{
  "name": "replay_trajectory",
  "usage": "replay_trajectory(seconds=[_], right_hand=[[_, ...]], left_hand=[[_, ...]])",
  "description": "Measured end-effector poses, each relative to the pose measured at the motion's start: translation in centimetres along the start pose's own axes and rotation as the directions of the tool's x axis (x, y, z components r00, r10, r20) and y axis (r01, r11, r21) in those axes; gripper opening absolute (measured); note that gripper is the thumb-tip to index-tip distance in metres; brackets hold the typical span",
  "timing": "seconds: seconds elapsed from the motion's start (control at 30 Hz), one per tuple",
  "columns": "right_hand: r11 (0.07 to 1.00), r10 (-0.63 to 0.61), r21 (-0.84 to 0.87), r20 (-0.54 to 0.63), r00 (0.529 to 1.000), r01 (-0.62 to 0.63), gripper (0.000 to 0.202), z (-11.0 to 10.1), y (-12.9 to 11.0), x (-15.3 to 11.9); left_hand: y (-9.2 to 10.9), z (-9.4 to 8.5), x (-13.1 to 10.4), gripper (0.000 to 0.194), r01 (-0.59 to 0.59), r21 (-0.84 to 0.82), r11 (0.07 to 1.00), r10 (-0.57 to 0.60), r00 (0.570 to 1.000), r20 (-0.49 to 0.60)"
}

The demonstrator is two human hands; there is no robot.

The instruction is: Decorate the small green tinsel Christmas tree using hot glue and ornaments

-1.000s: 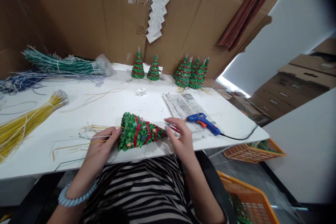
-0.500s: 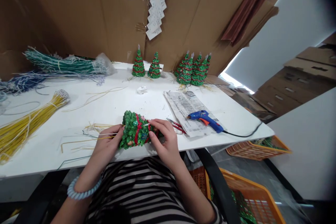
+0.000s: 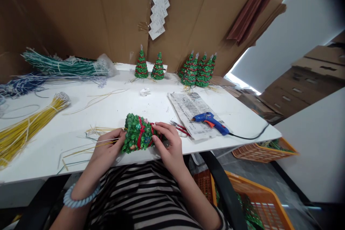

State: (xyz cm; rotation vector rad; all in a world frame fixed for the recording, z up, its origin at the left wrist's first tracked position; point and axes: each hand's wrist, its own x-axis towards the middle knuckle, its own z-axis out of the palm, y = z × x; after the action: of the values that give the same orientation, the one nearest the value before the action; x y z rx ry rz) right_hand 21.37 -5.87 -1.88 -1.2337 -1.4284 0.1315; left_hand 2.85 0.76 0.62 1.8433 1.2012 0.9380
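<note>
A green Christmas tree ornament (image 3: 137,133) with red ribbon garland lies on its side, held over the table's front edge. My right hand (image 3: 168,143) is closed round its narrow end, hiding the tip. At the wide base, my left hand (image 3: 111,145) pinches white and yellow wires (image 3: 88,146) that run out to the left from the base. The left fingertips are partly hidden behind the base. More loose yellow and green wires lie on the table beside that hand.
A blue glue gun (image 3: 211,122) rests on newspaper (image 3: 194,107), beside red-handled scissors (image 3: 180,128). Several finished-looking trees (image 3: 198,72) stand at the back. Wire bundles, one yellow (image 3: 32,125) and one green (image 3: 64,66), lie at left. Orange baskets (image 3: 269,194) sit below right.
My left hand has shifted slightly left at the base, and the wires it pinches have swung lower. The white sliver near the right fingertips no longer shows. The tree has barely moved.
</note>
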Motion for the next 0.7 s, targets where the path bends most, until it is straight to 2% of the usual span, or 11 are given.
replay_trajectory(seconds=[0.1, 0.27, 0.47, 0.7], right_hand=[[1.000, 0.000, 0.003, 0.005, 1.000, 0.000, 0.022, 0.01, 0.01, -0.04], [1.000, -0.003, 0.003, 0.013, 1.000, 0.002, 0.023, -0.04, 0.07, -0.04], [1.000, -0.014, -0.023, 0.031, 0.999, 0.015, 0.024, -0.12, -0.07, -0.04], [0.999, -0.006, -0.046, 0.052, 0.999, 0.009, 0.024, -0.21, -0.18, -0.07]], left_hand=[[-0.29, -0.18, -0.03, 0.038, 0.002, 0.018, 1.000, -0.003, 0.999, 0.054], [-0.30, -0.44, -0.05, 0.036, -0.006, 0.033, 0.999, 0.004, 0.998, 0.061], [-0.02, -0.40, -0.17, 0.030, 0.005, 0.080, 0.997, -0.005, 1.000, -0.004], [-0.15, -0.22, -0.58, 0.025, 0.028, 0.022, 0.999, -0.026, 0.994, -0.105]])
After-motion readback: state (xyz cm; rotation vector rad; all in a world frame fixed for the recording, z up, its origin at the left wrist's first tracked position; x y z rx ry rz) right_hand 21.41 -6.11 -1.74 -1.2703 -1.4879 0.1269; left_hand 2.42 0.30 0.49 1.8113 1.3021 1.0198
